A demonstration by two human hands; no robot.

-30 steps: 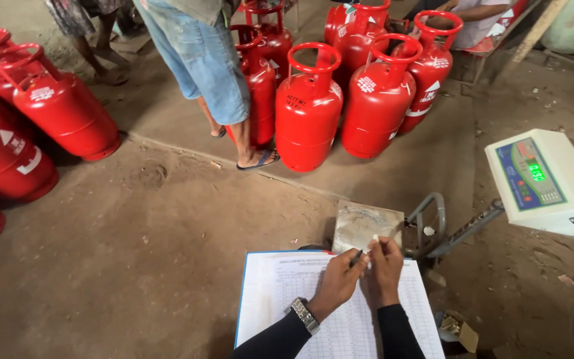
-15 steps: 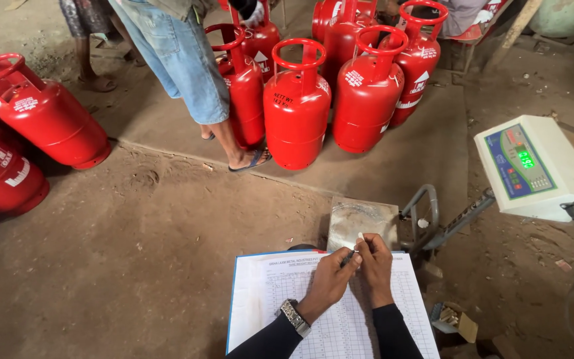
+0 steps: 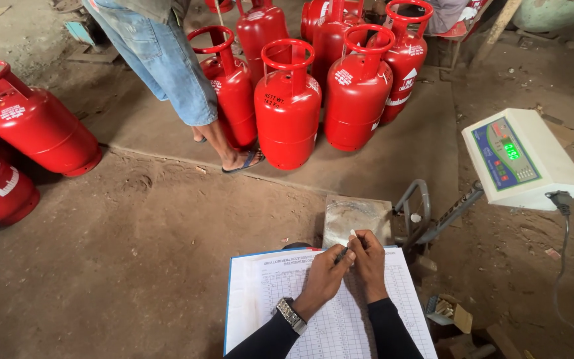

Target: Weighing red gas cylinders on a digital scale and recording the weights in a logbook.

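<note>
Red steel gas cylinders (image 3: 287,106) crowd upper frame. White printed tally sheet on a clipboard (image 3: 327,312), bottom centre. Both hands meet at its top edge: left hand (image 3: 327,276) and right hand (image 3: 370,262) pinch a slim pen (image 3: 348,244). Best to brace wrists on the sheet, keeping entries square.

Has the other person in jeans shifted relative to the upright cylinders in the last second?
Yes, slightly. The person in jeans has stepped further left of the front cylinder: the sandalled foot, before at its base, now sits beside the next cylinder over.
</note>
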